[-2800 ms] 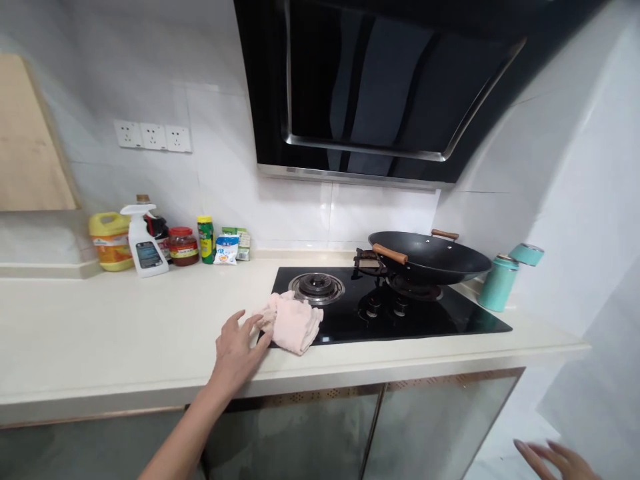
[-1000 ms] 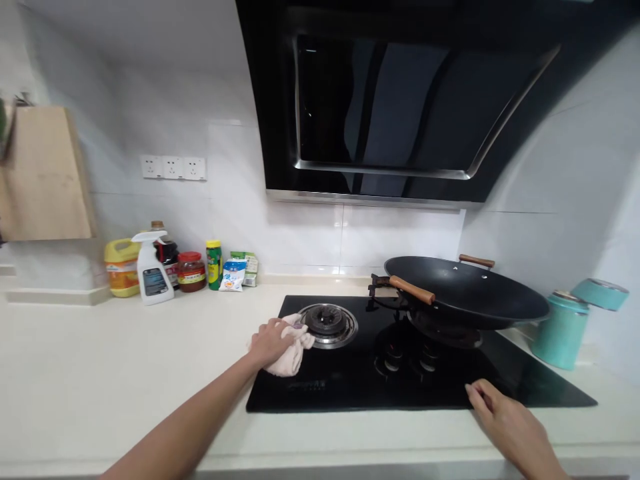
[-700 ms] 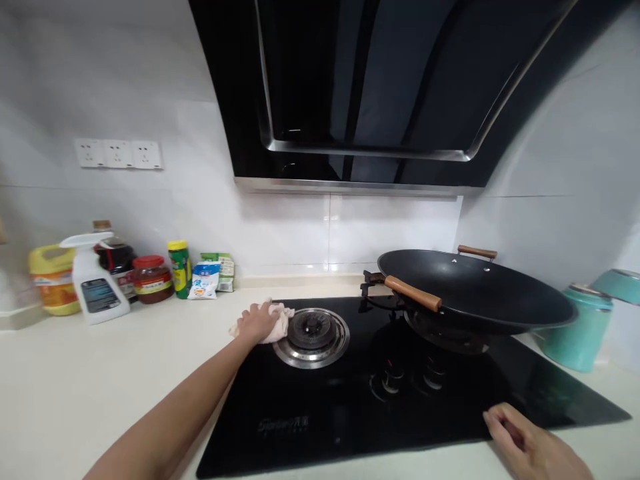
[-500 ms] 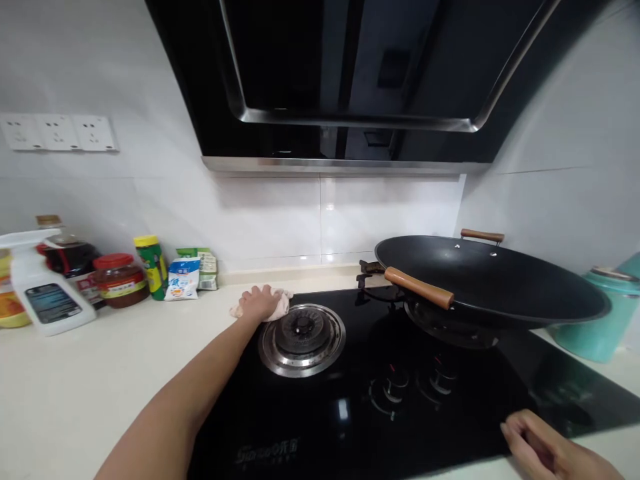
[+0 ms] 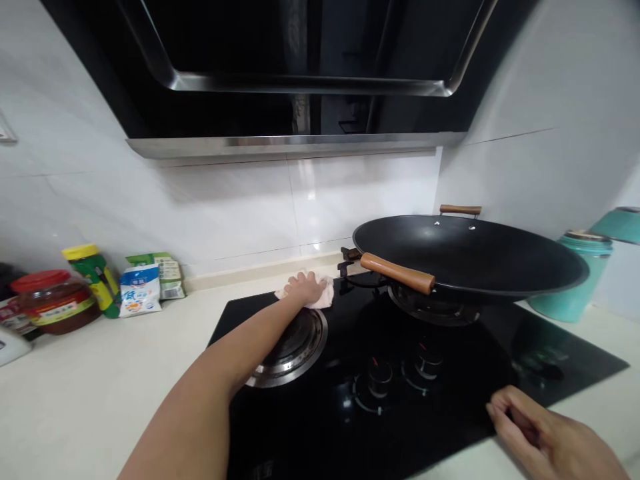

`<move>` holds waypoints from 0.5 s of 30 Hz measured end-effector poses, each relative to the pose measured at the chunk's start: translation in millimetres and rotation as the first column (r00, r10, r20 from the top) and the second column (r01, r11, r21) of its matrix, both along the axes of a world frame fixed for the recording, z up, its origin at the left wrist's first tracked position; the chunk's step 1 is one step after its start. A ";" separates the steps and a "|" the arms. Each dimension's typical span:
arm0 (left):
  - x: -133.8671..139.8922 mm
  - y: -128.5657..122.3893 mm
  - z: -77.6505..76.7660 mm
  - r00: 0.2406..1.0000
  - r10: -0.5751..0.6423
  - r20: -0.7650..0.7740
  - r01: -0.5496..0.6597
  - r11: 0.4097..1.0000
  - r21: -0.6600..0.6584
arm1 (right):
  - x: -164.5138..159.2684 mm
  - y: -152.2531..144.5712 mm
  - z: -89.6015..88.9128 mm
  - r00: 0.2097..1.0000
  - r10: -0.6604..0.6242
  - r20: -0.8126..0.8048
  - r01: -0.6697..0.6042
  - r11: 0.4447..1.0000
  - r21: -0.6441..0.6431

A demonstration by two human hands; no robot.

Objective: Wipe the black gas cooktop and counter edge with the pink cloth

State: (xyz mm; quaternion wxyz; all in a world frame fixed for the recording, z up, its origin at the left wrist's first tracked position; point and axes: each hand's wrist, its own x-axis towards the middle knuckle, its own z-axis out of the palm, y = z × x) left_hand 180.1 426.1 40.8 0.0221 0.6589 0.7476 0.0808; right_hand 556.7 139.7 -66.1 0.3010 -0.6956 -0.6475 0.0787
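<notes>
My left hand (image 5: 306, 290) presses a pale pink cloth (image 5: 326, 293) onto the back edge of the black glass gas stove (image 5: 340, 373), just behind the left burner (image 5: 315, 333). My forearm covers part of that burner's steel ring. At the lower right, my right hand (image 5: 540, 427) rests by the stove's front edge with its fingers curled in and nothing visible in them. A large black wok (image 5: 465, 260) with wooden handles (image 5: 397, 272) sits over the right burner. Two control knobs (image 5: 380, 377) lie between the burners and the front edge.
On the left counter (image 5: 165, 360) stand a red-lidded jar (image 5: 57, 303), a green-and-yellow bottle (image 5: 95, 280), a blue-and-white packet (image 5: 141, 291) and a green packet (image 5: 170, 275). A teal canister (image 5: 575, 280) is behind the wok's right side. The black range hood (image 5: 310, 107) hangs above.
My left hand has slid the cloth rightward along the stove's back edge, from beside the left burner to behind it. The view has turned right. My right hand stays near the front edge.
</notes>
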 end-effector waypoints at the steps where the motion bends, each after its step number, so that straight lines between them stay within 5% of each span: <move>1: 12.1 -2.8 -1.0 1.000 -0.015 0.001 0.015 1.000 -0.001 | -0.4 0.4 0.8 1.000 -0.004 0.008 0.004 1.000 -0.005; 7: 58.8 -35.7 -4.4 0.995 -0.095 -0.016 0.095 0.995 0.001 | -12.6 -4.5 17.5 0.999 0.005 0.047 -0.004 1.000 -0.003; 15: 82.2 -100.4 -6.3 0.968 -0.243 -0.067 0.247 0.967 0.061 | -21.9 -10.7 32.7 0.999 -0.006 0.054 0.006 1.000 0.001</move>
